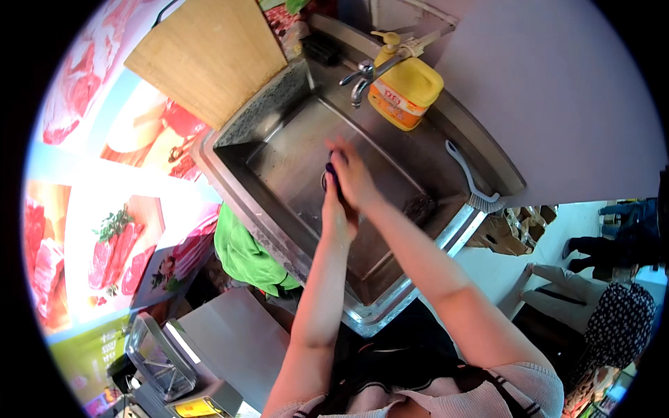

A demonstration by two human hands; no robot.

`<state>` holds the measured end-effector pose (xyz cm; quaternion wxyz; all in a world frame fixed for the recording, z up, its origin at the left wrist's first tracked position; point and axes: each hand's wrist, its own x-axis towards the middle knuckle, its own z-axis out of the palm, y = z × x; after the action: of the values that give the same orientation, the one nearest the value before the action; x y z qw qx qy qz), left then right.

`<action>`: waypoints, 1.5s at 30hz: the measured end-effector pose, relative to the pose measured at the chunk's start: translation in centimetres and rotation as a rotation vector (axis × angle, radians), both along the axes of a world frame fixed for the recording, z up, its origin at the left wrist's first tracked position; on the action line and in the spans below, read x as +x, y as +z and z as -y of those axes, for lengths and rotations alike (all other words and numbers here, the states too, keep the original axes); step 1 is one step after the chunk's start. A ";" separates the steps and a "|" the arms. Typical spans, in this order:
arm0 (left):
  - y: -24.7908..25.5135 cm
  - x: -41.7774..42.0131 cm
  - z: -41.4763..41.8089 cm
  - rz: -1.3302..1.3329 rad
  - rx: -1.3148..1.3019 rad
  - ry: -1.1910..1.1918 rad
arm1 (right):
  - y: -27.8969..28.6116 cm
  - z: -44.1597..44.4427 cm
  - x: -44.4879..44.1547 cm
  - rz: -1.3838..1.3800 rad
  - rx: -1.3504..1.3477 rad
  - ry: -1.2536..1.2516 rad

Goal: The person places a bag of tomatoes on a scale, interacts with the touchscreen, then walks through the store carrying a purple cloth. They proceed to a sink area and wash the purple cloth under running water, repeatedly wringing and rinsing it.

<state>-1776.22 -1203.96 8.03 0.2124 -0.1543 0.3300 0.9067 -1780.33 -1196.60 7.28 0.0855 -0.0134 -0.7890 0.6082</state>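
Observation:
My left hand (338, 211) and my right hand (354, 175) are pressed together over the basin of a stainless steel sink (292, 172). A small dark purple item (331, 170) shows between the fingers; its kind cannot be made out, nor which hand grips it. Above the hands is a metal tap (360, 86), with no water seen running from it. Beside the tap stands a yellow pump bottle (407, 89). A white-handled brush (468, 177) lies on the sink's right ledge. Dark matter (418, 206) sits in the basin's right corner.
A wooden board (209, 57) stands at the sink's upper left. Green cloth (248, 251) hangs beside the left rim. A clear plastic container (157, 360) is at lower left. Crumpled brown cardboard (515, 230) lies beyond the right rim. People (619, 318) are farther off at right.

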 end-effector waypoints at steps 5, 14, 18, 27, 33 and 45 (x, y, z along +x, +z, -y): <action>-3.5 -2.9 1.9 -0.072 -0.019 0.077 | 2.7 1.8 2.6 0.001 -0.295 0.061; 0.1 1.1 -1.2 -0.106 0.078 -0.169 | -4.5 -10.4 -2.3 0.168 -0.341 -0.062; 1.0 -0.1 4.7 -0.011 -0.253 -0.114 | -4.7 -13.7 1.1 0.423 -0.519 0.026; 0.3 -3.4 6.8 0.062 -0.463 -0.101 | -1.2 -17.0 4.2 0.388 -0.358 0.432; -1.4 -4.7 9.8 -0.062 -0.554 -0.225 | -2.7 -16.7 3.4 0.224 0.266 0.406; -9.3 -4.9 1.4 0.241 0.919 -0.300 | 4.2 2.6 11.7 -0.122 0.224 0.189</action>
<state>-1781.14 -1205.37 -1.25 0.4232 -0.0990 -0.1121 0.8936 -1768.65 -1199.25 11.53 0.0769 0.1075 -0.8430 0.5215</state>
